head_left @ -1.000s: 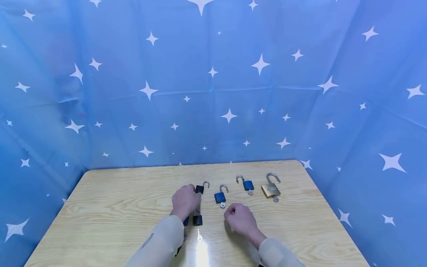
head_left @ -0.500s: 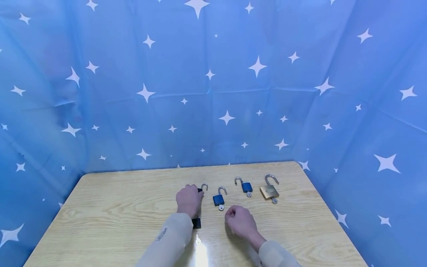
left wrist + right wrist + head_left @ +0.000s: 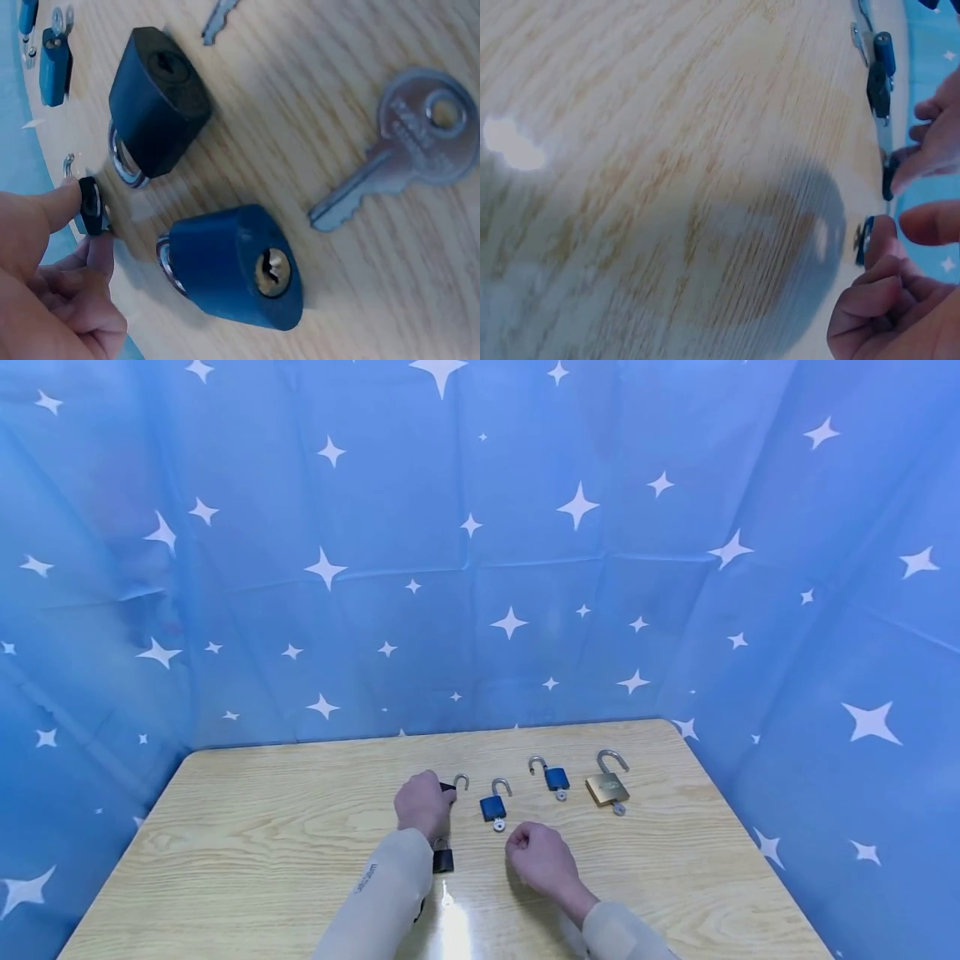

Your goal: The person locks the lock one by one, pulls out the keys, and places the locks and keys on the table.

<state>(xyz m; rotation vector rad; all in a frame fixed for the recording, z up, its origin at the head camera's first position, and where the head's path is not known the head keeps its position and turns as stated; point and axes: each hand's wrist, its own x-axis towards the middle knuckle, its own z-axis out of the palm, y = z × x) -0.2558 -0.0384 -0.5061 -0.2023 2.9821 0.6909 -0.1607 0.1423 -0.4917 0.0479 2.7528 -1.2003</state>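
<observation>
My left hand pinches a small black padlock between thumb and fingers; its raised shackle shows beyond the hand. Nearer me stands a second black padlock, its shackle down. Beside that, in the left wrist view, lies a blue padlock with its shackle seated; the left forearm hides it from the head view. My right hand holds nothing, its fingers loosely curled above the wood. Closest to it is a blue padlock with raised shackle and a key in it.
Farther right are another unlocked blue padlock and a larger brass padlock, each with a key inserted. Two loose keys lie near the front: a large one and a partly visible one. A blue starry curtain surrounds the table.
My left hand has shifted slightly right and forward, from beside the far black padlock to a pinch on it. Its forearm now covers the nearer blue padlock. My right hand stays put.
</observation>
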